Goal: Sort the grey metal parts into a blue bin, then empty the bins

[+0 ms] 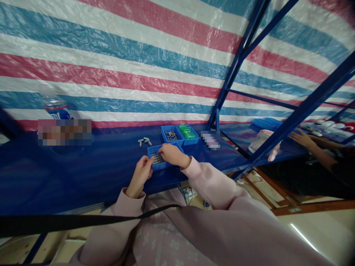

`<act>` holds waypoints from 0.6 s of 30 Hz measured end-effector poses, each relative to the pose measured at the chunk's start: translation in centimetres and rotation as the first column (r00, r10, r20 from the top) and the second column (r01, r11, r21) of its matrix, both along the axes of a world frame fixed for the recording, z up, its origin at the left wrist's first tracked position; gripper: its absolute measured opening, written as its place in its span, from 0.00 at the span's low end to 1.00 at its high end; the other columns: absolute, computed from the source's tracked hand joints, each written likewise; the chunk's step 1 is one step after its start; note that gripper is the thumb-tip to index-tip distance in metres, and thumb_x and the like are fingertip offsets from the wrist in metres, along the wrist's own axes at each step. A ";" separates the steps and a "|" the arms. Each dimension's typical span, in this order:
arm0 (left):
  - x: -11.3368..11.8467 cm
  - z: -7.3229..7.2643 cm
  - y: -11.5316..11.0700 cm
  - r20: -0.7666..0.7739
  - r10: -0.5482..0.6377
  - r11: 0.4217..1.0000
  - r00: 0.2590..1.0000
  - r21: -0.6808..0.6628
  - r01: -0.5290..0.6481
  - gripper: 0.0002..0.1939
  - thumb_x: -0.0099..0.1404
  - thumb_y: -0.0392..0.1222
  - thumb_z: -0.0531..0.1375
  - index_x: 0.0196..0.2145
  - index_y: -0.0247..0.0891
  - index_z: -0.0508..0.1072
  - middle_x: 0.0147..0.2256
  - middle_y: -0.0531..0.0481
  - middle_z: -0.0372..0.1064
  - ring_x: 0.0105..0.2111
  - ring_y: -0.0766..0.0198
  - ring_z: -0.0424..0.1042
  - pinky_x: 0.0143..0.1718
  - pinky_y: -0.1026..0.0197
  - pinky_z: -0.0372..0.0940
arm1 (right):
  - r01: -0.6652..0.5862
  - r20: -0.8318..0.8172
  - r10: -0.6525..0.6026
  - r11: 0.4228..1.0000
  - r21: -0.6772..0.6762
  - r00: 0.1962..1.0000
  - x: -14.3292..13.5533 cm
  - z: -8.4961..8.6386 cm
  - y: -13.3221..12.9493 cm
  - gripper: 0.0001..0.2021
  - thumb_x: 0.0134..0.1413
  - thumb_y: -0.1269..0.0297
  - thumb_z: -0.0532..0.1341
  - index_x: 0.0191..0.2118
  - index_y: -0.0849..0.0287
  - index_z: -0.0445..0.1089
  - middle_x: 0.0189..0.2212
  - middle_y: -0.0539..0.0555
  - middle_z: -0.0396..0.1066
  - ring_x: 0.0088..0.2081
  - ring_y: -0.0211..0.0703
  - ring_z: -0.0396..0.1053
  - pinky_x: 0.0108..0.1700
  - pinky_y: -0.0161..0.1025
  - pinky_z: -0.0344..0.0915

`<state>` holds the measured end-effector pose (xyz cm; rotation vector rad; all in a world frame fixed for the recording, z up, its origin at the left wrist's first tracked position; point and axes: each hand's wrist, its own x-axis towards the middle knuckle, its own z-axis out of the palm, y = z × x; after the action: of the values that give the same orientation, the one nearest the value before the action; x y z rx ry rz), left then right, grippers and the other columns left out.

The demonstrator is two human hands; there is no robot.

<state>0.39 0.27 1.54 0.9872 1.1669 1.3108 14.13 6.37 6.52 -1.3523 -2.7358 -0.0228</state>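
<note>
From where I stand, the right hand's fingers [161,150] are curled down into the front blue tray [161,167], their tips hidden, so I can't tell whether they pinch anything. That right hand [174,154] reaches over the tray's right side, palm down. The left hand [140,175] is bent around the near left corner, thumb up by the rim; whether it grips the tray itself or a small part there, I can't make out. Inside the tray, between the two hands, lie slim greyish rods [158,159], set roughly side by side.

Just beyond the tray's far left corner, a few short metal cylinders [145,140] lie loose on the blue desk [111,159]. Behind the right hand stand two more bins, side by side: one bin [163,133] with small metal bits [171,136], the other bin [192,141] with green pieces [186,131].

How far along it is I can only judge by what lies about: just a small group sits loose, while all three containers hold stock, so plenty seems left to handle. Nothing I see shows clearly as a finished piece.

Farther off, a bottle [57,105] stands at the left by the striped sheeting [124,74], and at the right, past the blue frame [230,77], a co-worker's hand [301,138] rests over the next surface.
</note>
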 end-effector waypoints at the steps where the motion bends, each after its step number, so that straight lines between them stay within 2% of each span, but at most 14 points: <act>1: 0.0 0.0 0.0 0.001 0.000 1.000 1.000 -0.002 0.000 0.20 0.53 0.53 0.61 0.25 0.42 0.52 0.11 0.66 0.46 0.09 0.75 0.48 0.09 0.73 0.42 | -0.005 0.016 0.005 1.000 0.000 1.000 -0.1 0.1 -0.1 0.16 0.58 0.73 0.50 0.40 0.62 0.75 0.41 0.61 0.74 0.42 0.47 0.73 0.42 0.38 0.67; 7: 0.0 0.1 0.0 -0.002 0.005 1.000 1.000 -0.007 -0.005 0.20 0.53 0.52 0.60 0.24 0.42 0.51 0.12 0.66 0.47 0.09 0.75 0.49 0.09 0.73 0.43 | 0.011 0.067 -0.004 0.995 -0.096 0.998 -0.9 1.0 -1.1 0.17 0.61 0.68 0.48 0.39 0.65 0.74 0.42 0.64 0.72 0.40 0.47 0.73 0.40 0.39 0.67; 12: 0.0 0.1 0.0 0.006 -0.011 1.000 1.000 0.011 0.011 0.20 0.54 0.52 0.60 0.24 0.42 0.51 0.12 0.66 0.48 0.09 0.76 0.49 0.10 0.73 0.42 | 0.002 0.094 0.009 0.994 -0.107 0.996 -1.1 1.3 -1.4 0.18 0.62 0.65 0.47 0.40 0.66 0.74 0.44 0.67 0.71 0.42 0.50 0.73 0.42 0.42 0.67; 18: -0.1 0.0 0.0 0.006 -0.014 1.000 1.000 0.008 0.014 0.20 0.54 0.52 0.61 0.24 0.42 0.51 0.12 0.66 0.47 0.09 0.75 0.49 0.10 0.73 0.42 | 0.004 0.118 0.007 0.996 -0.089 0.993 -1.1 1.5 -1.3 0.16 0.60 0.66 0.49 0.40 0.65 0.74 0.45 0.66 0.72 0.45 0.53 0.72 0.44 0.44 0.66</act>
<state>0.29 0.27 1.57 0.9942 1.1493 1.3074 13.03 5.07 7.97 -1.4148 -2.8677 0.0195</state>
